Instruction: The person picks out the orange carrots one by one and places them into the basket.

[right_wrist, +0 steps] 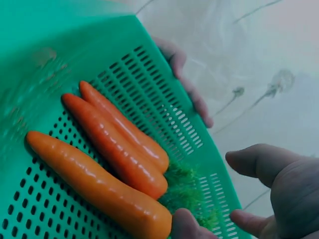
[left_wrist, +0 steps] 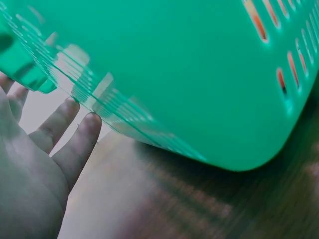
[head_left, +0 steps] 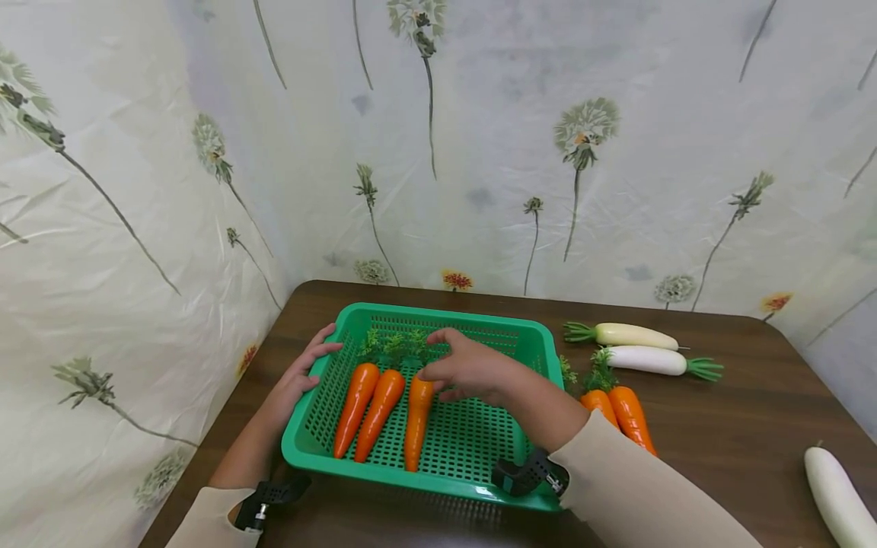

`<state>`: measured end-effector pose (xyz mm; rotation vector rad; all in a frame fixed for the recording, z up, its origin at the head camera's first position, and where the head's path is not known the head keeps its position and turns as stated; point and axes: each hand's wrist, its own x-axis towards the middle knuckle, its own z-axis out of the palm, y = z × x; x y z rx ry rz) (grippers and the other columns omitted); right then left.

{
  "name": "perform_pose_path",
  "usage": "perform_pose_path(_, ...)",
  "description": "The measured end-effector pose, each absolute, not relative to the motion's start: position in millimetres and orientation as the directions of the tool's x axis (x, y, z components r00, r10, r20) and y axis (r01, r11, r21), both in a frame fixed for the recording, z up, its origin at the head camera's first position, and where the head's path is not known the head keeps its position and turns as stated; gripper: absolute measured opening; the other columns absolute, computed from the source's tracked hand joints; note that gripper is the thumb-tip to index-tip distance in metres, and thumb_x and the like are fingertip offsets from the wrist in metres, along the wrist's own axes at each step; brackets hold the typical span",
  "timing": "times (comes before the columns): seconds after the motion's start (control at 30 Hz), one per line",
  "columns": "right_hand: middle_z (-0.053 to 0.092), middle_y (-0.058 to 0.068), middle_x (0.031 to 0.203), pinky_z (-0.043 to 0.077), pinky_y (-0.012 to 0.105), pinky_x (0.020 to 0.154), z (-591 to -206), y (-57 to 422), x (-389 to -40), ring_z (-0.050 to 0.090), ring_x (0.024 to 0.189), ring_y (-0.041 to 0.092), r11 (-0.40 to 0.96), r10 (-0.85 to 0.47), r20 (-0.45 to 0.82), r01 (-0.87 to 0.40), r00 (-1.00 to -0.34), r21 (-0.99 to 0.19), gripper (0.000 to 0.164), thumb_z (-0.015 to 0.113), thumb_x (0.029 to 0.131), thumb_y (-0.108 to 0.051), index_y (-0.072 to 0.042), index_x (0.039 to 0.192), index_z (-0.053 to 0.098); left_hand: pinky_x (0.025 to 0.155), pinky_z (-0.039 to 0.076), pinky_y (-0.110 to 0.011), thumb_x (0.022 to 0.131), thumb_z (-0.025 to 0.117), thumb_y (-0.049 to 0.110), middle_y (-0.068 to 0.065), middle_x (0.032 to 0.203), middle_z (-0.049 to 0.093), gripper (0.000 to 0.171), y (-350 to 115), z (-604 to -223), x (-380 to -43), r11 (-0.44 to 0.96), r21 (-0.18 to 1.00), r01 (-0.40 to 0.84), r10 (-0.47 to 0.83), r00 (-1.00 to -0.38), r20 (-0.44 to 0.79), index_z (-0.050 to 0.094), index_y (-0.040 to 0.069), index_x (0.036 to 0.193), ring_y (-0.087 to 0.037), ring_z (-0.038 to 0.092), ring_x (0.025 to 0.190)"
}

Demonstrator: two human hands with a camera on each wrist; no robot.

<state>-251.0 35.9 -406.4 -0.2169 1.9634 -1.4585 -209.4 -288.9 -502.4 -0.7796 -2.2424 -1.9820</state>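
Inside a green perforated plastic basket [head_left: 479, 316] lie three orange carrots with leafy green tops. The left carrot [head_left: 356, 399] and middle carrot [head_left: 380, 415] are close together; the right carrot [head_left: 418, 422] lies a little apart. My right hand [head_left: 473, 369] reaches in over the top end of the right carrot, a fingertip right at it in the right wrist view and the other fingers spread apart. At the basket's left rim, my left hand [head_left: 294, 384] rests with extended fingers; the left wrist view shows fingertips against the outer wall.
Right of the basket, two more carrots [head_left: 632, 415] lie partly behind my right forearm. Beyond them are two white radishes [head_left: 637, 336] with green tops. Another long white vegetable [head_left: 841, 495] lies at the far right of the brown table [head_left: 740, 426]. Dandelion-patterned sheeting [head_left: 479, 152] hangs behind.
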Motion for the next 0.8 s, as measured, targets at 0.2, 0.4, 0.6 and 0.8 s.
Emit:
perform_pose_path(0.2,0.054,0.022,0.135,0.056,0.050,0.094,-398,40,-245,0.062,0.105,0.036,0.391,-0.511,-0.386,0.192,-0.768,-0.900,0.078,0.075,0.093,-0.015,-0.014,0.158,0.033,0.113,0.033,-0.018,0.093,0.031,-0.001,-0.019,0.175,0.005,0.055,-289,-502,-209,0.046,0.922,0.385,0.335,-0.875,0.349,0.038,-0.015,0.146,-0.041,0.005,0.157)
perform_pose_path(0.4,0.052,0.022,0.138,0.057,0.046,0.091,-395,48,-239,0.064,0.109,0.035,0.383,-0.519,-0.369,0.176,-0.771,-0.907,0.077,0.075,0.093,-0.015,-0.014,0.158,0.034,0.113,0.034,-0.019,0.094,0.031,-0.001,-0.018,0.175,0.004,0.054,-289,-503,-209,0.038,0.922,0.386,0.341,-0.872,0.351,0.037,-0.015,0.146,-0.047,0.003,0.156)
perform_pose_path(0.6,0.049,0.023,0.139,0.057,0.047,0.091,-390,62,-233,0.065,0.103,0.031,0.345,-0.534,-0.338,0.166,-0.775,-0.924,0.076,0.075,0.093,-0.018,-0.014,0.156,0.034,0.113,0.034,-0.020,0.094,0.031,0.000,-0.018,0.175,0.004,0.054,-289,-503,-209,0.030,0.917,0.397,0.347,-0.865,0.363,0.037,-0.015,0.146,-0.035,0.008,0.157)
perform_pose_path(0.8,0.048,0.024,0.142,0.057,0.048,0.094,-390,77,-229,0.066,0.105,0.030,0.334,-0.522,-0.323,0.159,-0.789,-0.929,0.074,0.075,0.094,-0.020,-0.016,0.156,0.034,0.114,0.032,-0.019,0.094,0.031,-0.001,-0.020,0.174,0.005,0.054,-288,-503,-209,0.032,0.913,0.406,0.345,-0.862,0.372,0.037,-0.016,0.145,-0.014,0.015,0.155)
